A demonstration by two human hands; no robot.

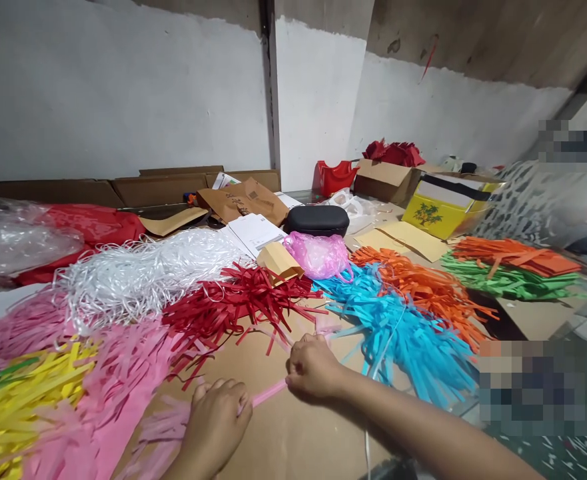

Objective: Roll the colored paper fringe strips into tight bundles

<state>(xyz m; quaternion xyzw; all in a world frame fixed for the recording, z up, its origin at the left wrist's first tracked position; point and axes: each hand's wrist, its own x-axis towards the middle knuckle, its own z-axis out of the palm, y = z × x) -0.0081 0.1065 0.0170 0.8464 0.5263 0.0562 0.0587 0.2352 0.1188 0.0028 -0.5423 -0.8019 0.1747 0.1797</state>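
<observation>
A narrow pink strip [269,393] stretches between my two hands above the brown cardboard surface [293,440]. My left hand [219,417] is closed on its left end, and my right hand [312,367] grips the other end in a fist, a little farther from me. Pale pink fringe [158,433] lies beside my left hand. Beyond the hands is a pile of dark red strips [233,300]. Blue strips [403,333] lie to the right of my right hand, with a thin white string [367,440] hanging near my right forearm.
White strings [143,273], pink strips [123,380] and yellow strips [28,400] cover the left side. Farther back are a black case [317,220], a pink plastic bag [318,255] and a yellow box [436,207]. Orange strips [428,287] lie at right; a person in patterned clothing [533,193] is beyond.
</observation>
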